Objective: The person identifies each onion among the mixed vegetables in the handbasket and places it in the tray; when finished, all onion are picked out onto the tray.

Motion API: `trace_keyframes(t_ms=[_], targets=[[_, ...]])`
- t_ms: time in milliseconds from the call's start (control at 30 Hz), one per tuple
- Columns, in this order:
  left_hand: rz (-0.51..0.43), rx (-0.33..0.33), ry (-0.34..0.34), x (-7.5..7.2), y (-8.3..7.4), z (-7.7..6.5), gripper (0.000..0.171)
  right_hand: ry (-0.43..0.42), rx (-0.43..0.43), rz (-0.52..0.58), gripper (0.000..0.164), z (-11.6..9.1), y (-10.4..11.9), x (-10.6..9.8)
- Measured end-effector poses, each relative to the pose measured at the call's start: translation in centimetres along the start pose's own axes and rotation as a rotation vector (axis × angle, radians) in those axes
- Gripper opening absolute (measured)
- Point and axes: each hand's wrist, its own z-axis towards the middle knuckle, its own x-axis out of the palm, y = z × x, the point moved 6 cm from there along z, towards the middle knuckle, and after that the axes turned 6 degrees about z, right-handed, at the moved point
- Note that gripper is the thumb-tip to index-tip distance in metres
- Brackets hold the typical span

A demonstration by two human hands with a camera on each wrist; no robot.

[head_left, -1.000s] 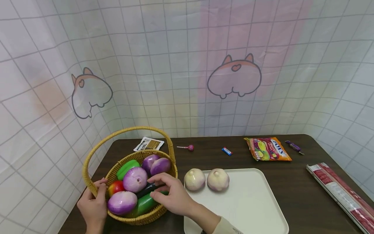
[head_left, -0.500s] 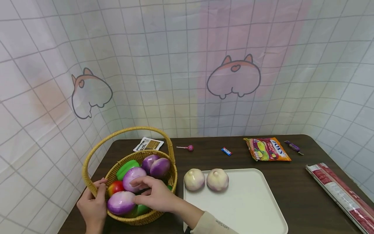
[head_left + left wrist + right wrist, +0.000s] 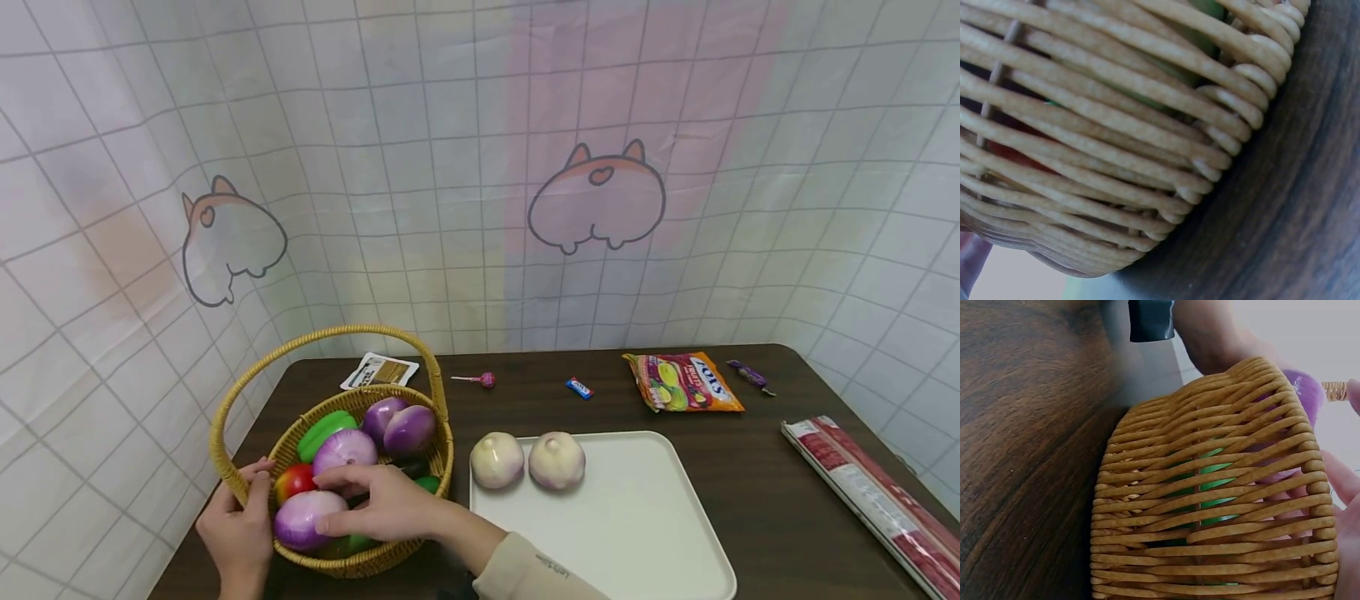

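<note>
A wicker basket (image 3: pixel 390 557) at the left of the table holds several toy-like vegetables. My left hand (image 3: pixel 238 527) grips its left rim by the foot of the handle. Over the front of the basket, my right hand (image 3: pixel 390 504) has its thumb and fingers around the right end of a purple onion (image 3: pixel 302 518). Behind lie a second purple onion (image 3: pixel 345 448), a red-yellow fruit (image 3: pixel 295 482), a green vegetable (image 3: pixel 326 433) and two purple egg-shaped vegetables (image 3: pixel 409 429). A dark vegetable and a green one are partly hidden under my right hand. In the left wrist view the basket wall (image 3: pixel 1085 112) hides my left hand.
A white tray (image 3: pixel 630 533) right of the basket bears two garlic bulbs (image 3: pixel 557 461) at its back left. Along the back lie a white packet (image 3: pixel 381 371), a lollipop (image 3: pixel 486 380), small candies (image 3: pixel 580 388) and a snack bag (image 3: pixel 684 383). A long red-white package (image 3: pixel 862 492) lies far right.
My right hand has moved left across the basket, from above the dark and green vegetables to the front purple onion. My left hand keeps its hold on the basket.
</note>
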Motion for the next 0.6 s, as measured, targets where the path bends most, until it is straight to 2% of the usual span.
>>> trace_keyframes(t_ms=[200,367,600], targets=[[-0.005,0.019,-0.003,-0.04,-0.23,0.03,0.007,0.022,-0.006,0.029,0.051,0.30,-0.26,-0.19],[-0.002,0.013,-0.001,-0.06,-0.40,0.05,0.007,0.084,-0.028,0.016,0.056,0.48,-0.41,0.20],[-0.016,0.009,-0.001,0.03,-0.28,0.00,0.008,0.097,-0.079,-0.314,0.062,0.58,-0.46,0.38]])
